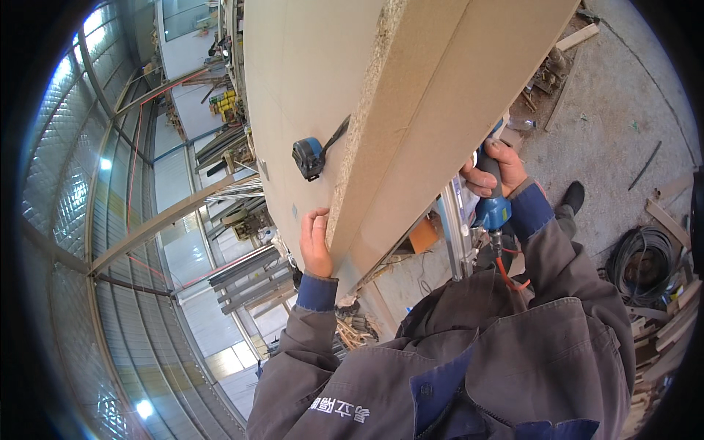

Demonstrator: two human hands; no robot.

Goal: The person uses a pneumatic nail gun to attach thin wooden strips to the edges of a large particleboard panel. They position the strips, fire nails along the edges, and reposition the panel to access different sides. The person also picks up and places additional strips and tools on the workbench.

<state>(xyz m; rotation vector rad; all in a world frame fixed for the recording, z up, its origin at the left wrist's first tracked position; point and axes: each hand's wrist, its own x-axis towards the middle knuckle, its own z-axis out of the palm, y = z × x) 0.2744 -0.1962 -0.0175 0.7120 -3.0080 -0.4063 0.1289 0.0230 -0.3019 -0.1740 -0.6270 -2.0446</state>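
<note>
Tan board (422, 110): long and thick, it comes down from the top, near one o'clock, to the middle of the view. Its left edge looks rough and crumbly.
Pale panel (293, 88): big and flat, at eleven o'clock, just left of the board.
Left hand (316, 246): near the middle, at eight o'clock. Its fingers are close together and touch the low end of the rough edge. The thumb is hidden, so I cannot tell if it grips or just rests.
Right hand (499, 169): at two o'clock, right of the board. Its fingers are wrapped tight around the dark handle of a blue tool.
Blue tool (493, 213): at three o'clock. Its top is partly hidden, so I cannot tell if it touches the board.
Orange hose (503, 273): hooked to the bottom of the tool, toward four o'clock.
Tape measure (309, 157): blue and black, on the panel at eleven o'clock.
Metal rail (456, 227): shiny, just left of the tool, at three o'clock.
Black coil (620, 268): round, far out past three o'clock, on the grey floor (609, 110).
Jacket (528, 352): dark, with blue cuffs, at five o'clock.
</note>
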